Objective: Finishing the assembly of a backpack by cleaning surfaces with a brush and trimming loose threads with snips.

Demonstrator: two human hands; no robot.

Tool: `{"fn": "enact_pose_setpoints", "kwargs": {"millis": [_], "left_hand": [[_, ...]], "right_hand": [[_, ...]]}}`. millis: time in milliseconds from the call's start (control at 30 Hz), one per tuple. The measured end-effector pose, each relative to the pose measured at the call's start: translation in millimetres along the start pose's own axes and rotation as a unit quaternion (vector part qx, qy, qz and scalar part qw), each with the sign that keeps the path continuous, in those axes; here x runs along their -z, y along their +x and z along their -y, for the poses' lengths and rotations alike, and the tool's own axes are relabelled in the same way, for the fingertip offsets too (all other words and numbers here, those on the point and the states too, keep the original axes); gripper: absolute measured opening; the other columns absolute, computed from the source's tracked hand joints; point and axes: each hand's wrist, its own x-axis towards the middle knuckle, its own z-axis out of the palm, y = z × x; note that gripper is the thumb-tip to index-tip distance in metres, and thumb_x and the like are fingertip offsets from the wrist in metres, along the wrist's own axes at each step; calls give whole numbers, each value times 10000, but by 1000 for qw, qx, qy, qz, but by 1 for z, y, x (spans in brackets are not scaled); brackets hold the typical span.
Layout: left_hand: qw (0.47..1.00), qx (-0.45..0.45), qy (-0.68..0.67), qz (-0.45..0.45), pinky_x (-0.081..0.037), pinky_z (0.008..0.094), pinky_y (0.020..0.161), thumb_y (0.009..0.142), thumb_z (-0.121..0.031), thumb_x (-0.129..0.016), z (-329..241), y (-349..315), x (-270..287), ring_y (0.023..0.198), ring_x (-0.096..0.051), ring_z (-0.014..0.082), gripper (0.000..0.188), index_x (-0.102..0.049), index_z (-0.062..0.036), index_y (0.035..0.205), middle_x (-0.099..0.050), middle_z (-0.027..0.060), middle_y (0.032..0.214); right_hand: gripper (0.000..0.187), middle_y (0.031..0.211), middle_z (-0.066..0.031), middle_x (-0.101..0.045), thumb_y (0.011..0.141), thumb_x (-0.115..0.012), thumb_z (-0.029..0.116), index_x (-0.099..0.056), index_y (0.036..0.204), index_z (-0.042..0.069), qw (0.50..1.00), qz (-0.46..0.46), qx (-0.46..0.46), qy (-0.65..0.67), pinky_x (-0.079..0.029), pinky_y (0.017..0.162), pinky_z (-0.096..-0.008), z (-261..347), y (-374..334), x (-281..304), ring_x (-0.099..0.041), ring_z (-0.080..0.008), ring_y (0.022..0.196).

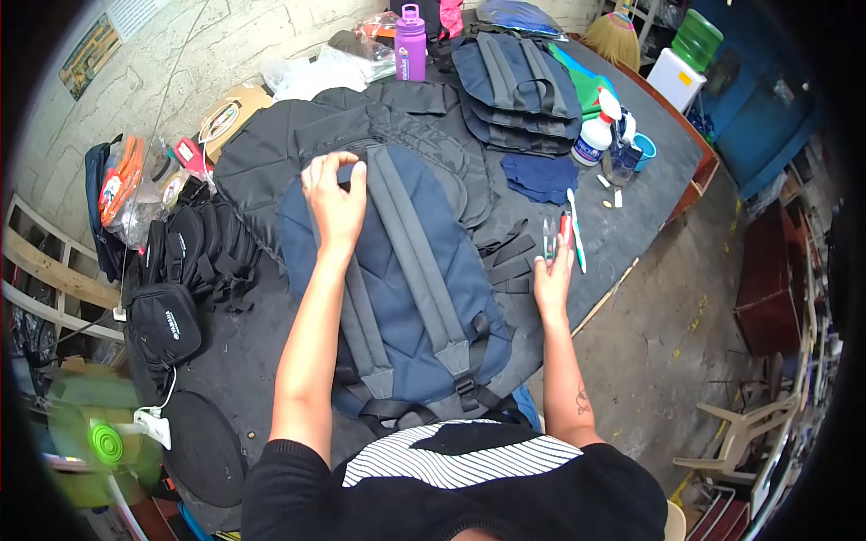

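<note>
Black pouches [200, 236]: are sitting on the desk [663, 171], left of the left hand.
Left hand [336, 198]: is arching at the backpack's upper end, fingers curling, thumb standing apart — whether it is gripping fabric, I cannot tell.
Backpack's near end: is reaching the person's body, so the bag could be sliding off the desk if its weight pulls and nothing holds it; loose webbing could also be snagging.
Backpack [388, 279]: is lying between the hands, straps up, showing navy fabric, two long grey padded straps and black buckles, the panel creasing slightly.
Right hand [552, 284]: is reaching with fingers extending toward a small metal tool [547, 237] and a red cylinder [566, 225] — I cannot tell whether it is gripping either.
White-and-green brush [577, 233]: is lying just beyond the right hand; a careless sweep could be knocking it away.
</note>
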Motion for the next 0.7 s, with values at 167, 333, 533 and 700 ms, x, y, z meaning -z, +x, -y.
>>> {"fn": "enact_pose_setpoints", "kwargs": {"millis": [167,333,533,700], "left_hand": [[945,-69,319,-2,-157,571,1104,712,-419,-750,17,-37,6,1398,-221,359,740,-469,-212,1364,-368,125,1440],[955,-30,294,-28,-153,590,1104,680,-554,-745,40,-47,-10,1408,-200,366,909,-353,-226,1432,-295,146,1486],[952,-23,303,-39,-177,574,1106,672,-536,-756,46,-52,-14,1398,-235,345,884,-391,-173,1390,-339,110,1467],[956,-9,292,-36,-160,545,1123,670,-506,-765,46,-53,-13,1406,-228,321,899,-371,-174,1408,-332,82,1475]], "right_hand": [[487,1218,-154,-484,783,-639,86,-533,1258,73,973,-65,91,-201,-354,964,-458,-11,16,23,-444,-346,1122],[432,1146,-132,-517,786,-673,134,-563,1202,101,942,-107,44,-316,-381,918,-455,-40,47,40,-476,-339,1078],[160,990,-186,-570,867,-574,96,-557,1022,59,957,-21,47,-286,-455,800,-463,-58,77,53,-571,-372,929],[120,949,-180,-584,917,-484,90,-521,1029,69,975,-120,35,-183,-472,673,-497,-18,140,96,-614,-414,793]]}}
